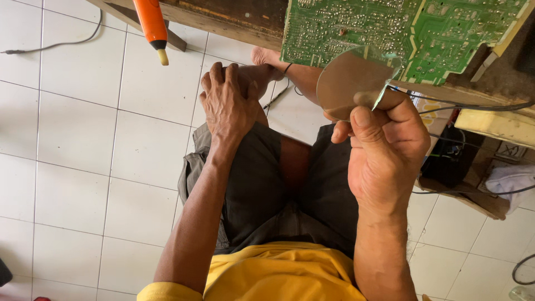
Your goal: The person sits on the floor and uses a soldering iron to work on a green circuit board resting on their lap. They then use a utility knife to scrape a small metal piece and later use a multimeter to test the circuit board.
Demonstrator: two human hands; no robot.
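While the left hand (231,103) is being rested flat and empty on the knee, a round magnifying lens (352,82) is being pinched by the right hand (384,147) just beneath the green circuit board (401,33); tilted carelessly, it is likely being knocked against solder joints.

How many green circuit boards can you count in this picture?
1. The green circuit board lies at the top edge, above the round disc that the right hand holds. Others may be hidden beyond the frame.
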